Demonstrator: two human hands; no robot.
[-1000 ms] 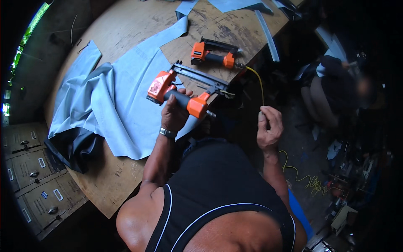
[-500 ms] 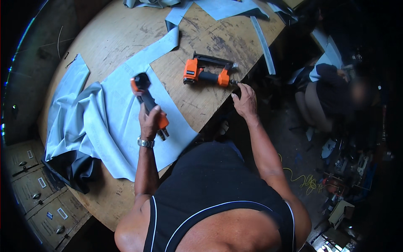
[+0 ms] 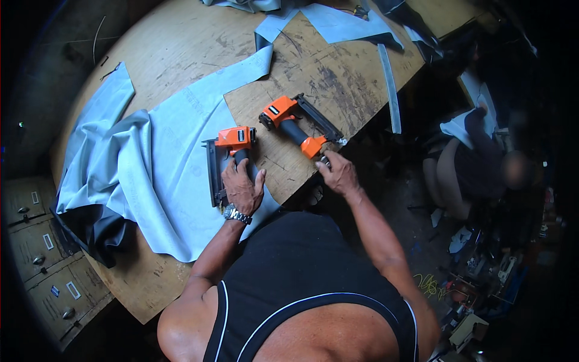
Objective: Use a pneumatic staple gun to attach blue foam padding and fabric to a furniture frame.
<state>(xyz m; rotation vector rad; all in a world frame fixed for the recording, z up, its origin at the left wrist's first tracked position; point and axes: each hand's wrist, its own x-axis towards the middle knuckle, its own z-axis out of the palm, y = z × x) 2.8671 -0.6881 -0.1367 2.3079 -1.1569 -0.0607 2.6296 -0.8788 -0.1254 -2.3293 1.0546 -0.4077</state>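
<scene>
On the blue-grey sheet material (image 3: 175, 120), an orange and black air nail gun (image 3: 236, 137) lies on its side, its magazine to the left. My left hand (image 3: 240, 186), watch at the wrist, is over its dark handle with the fingers curled on it and the thumb apart. A second, similar orange air nail gun (image 3: 292, 128) lies at an angle on bare wood to the right. At the table's edge, my right hand (image 3: 339, 172) grips the handle end of that gun near its air fitting. The fingers partly hide the fitting.
The wooden table (image 3: 319, 69) has scratches and dark marks. More sheet pieces (image 3: 347, 24) and a long flat strip (image 3: 390, 90) lie toward its far side. Drawers (image 3: 57, 295) stand at lower left. Another person (image 3: 467, 160) bends over pale material at right, near floor clutter.
The left nail gun has turned and come down onto the sheet material, my left hand with it. The other gun has tilted, and my right hand has closed at its handle end.
</scene>
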